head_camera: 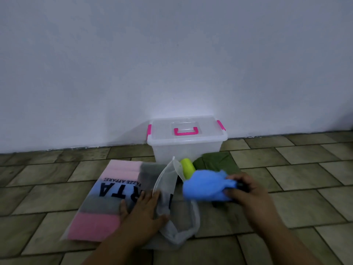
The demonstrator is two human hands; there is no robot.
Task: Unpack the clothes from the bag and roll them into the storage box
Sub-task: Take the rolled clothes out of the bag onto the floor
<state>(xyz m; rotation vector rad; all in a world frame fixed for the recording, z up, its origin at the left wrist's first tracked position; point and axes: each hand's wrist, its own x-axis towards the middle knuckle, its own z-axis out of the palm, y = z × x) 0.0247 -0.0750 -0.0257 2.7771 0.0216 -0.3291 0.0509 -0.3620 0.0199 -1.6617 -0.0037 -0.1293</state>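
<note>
A translucent zip bag (114,190) with pink, blue and grey folded clothes inside lies on the tiled floor. My left hand (142,213) rests flat on its right part, fingers straight, beside its open, raised flap (168,178). My right hand (246,188) grips a bunched blue garment (204,185) held just above the floor, blurred by motion. Something dark shows under that hand's fingers. The clear storage box (186,148) with pink latches and a pink handle stands against the wall, its lid on.
A yellow-green roll (187,167) and a dark green cloth (215,160) lie on the floor in front of the box. A white wall (172,64) runs behind it. Brown floor tiles (298,201) spread out on both sides.
</note>
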